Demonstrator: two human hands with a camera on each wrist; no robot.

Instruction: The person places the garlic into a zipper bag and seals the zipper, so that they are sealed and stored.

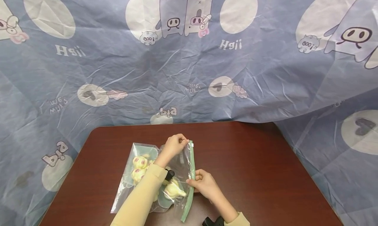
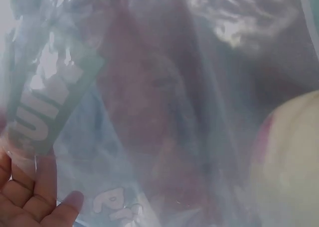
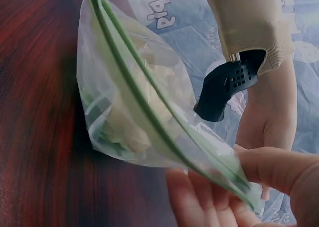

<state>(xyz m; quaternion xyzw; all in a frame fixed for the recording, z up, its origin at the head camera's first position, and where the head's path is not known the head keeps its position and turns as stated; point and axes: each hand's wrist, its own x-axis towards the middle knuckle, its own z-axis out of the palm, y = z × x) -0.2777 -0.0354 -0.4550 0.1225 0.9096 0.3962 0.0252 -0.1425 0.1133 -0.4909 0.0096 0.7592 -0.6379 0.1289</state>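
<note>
A clear zip bag [image 1: 181, 160] with a green zip strip [image 1: 192, 165] lies over the table's front half. Inside it, several whitish garlic bulbs [image 1: 139, 162] with purple marks sit by a pale green tray [image 1: 151, 150]. My left hand [image 1: 174, 144] pinches the far end of the strip, near the white slider [image 1: 192, 145]. Lower along the same edge, my right hand [image 1: 205, 184] grips the strip between thumb and fingers. From the right wrist, the two green zip edges [image 3: 134, 95] stand apart. Bag film covers most of the left wrist view, with a green label [image 2: 55, 102].
The dark red-brown table [image 1: 251, 167] has a patterned blue cloth [image 1: 189, 65] hanging behind and at its sides. Black wrist cameras [image 3: 224, 90] show at both sleeves; the left one is close over the bag.
</note>
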